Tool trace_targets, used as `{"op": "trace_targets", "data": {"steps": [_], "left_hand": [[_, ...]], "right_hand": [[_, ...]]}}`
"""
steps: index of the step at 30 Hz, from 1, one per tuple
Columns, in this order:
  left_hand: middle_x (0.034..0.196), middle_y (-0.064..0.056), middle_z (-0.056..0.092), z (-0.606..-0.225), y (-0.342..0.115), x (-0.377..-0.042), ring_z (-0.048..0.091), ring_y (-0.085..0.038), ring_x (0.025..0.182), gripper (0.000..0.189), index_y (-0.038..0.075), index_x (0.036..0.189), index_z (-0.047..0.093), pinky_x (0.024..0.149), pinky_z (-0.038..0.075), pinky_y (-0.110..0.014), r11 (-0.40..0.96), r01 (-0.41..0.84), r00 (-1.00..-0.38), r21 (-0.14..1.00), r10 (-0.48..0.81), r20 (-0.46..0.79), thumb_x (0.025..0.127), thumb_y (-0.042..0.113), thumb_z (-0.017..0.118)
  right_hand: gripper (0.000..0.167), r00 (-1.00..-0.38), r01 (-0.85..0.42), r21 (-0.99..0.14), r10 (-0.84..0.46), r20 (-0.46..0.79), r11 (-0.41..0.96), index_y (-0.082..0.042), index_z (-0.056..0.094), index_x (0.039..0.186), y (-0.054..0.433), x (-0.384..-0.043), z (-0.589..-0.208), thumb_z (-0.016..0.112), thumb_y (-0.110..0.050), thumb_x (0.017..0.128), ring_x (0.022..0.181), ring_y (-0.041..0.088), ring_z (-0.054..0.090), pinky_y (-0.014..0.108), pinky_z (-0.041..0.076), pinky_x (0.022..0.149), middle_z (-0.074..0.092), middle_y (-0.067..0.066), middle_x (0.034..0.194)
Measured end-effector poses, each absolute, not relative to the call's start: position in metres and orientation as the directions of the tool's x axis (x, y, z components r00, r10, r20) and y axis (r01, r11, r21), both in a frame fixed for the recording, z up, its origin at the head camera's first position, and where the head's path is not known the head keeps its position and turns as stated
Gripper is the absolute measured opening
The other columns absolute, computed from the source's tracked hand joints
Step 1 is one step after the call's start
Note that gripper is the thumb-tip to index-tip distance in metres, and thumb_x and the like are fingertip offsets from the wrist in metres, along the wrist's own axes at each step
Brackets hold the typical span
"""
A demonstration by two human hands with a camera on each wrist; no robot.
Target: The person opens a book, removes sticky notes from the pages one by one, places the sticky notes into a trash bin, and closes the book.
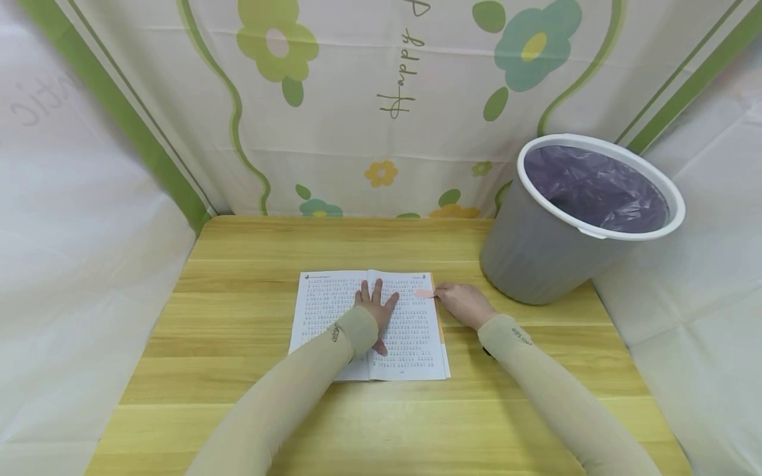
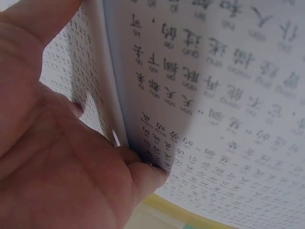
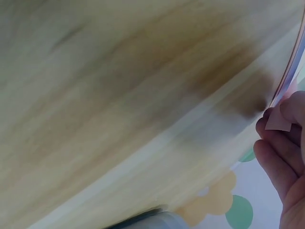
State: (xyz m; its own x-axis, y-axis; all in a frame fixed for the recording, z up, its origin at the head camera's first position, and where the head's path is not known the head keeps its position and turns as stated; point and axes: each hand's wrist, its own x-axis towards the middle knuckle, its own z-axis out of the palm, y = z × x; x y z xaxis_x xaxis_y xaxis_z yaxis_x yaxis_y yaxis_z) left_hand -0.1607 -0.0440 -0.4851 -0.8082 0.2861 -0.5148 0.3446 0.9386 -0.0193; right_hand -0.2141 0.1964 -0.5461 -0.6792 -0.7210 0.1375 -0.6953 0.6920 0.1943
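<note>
An open book [image 1: 411,344] with printed pages lies on the wooden table. My left hand [image 1: 376,317] rests spread over its middle, fingers straight and pressing on the right page near the spine. In the left wrist view the left hand's fingers [image 2: 147,179] touch the printed page [image 2: 228,119]. At the book's right edge my right hand [image 1: 466,304] pinches the end of a pink paper strip [image 1: 424,293] that lies over the upper right page. The right wrist view shows the strip's pale end [image 3: 279,121] between thumb and fingers of the right hand [image 3: 286,148].
A grey waste bin [image 1: 530,244] with a white rim and a purple liner bag stands at the table's back right. The wooden table [image 1: 238,317] extends around the book. A flower-printed cloth [image 1: 333,119] hangs behind it, with white cloth on both sides.
</note>
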Motion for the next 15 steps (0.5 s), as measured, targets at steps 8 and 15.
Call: {"op": "trace_targets", "data": {"steps": [8,15], "left_hand": [[0.164,-0.02,-0.006,-0.4844,-0.0448,-0.1612,-0.002,-0.049,0.146,0.134,0.025,0.161,0.012,0.119,0.01,-0.051,0.944,0.331,-0.807,-0.006,0.28,-0.519,0.055,0.044,0.092],[0.164,-0.02,-0.005,-0.4819,-0.0441,-0.1599,-0.001,-0.049,0.147,0.133,0.025,0.161,0.014,0.119,0.011,-0.051,0.946,0.323,-0.809,0.012,0.283,-0.515,0.056,0.042,0.093]], "right_hand": [[0.019,-0.671,-0.704,0.148,-0.719,0.18,0.695,-0.007,0.075,0.108,0.1985,-0.2171,-0.5452,0.071,-0.002,0.09,0.078,0.017,0.072,0.026,0.058,0.063,0.073,0.007,0.102],[0.019,-0.681,-0.698,0.125,-0.708,0.187,0.705,-0.006,0.075,0.108,0.1977,-0.2167,-0.5401,0.071,-0.002,0.09,0.078,0.019,0.072,0.027,0.058,0.061,0.073,0.008,0.103]]}}
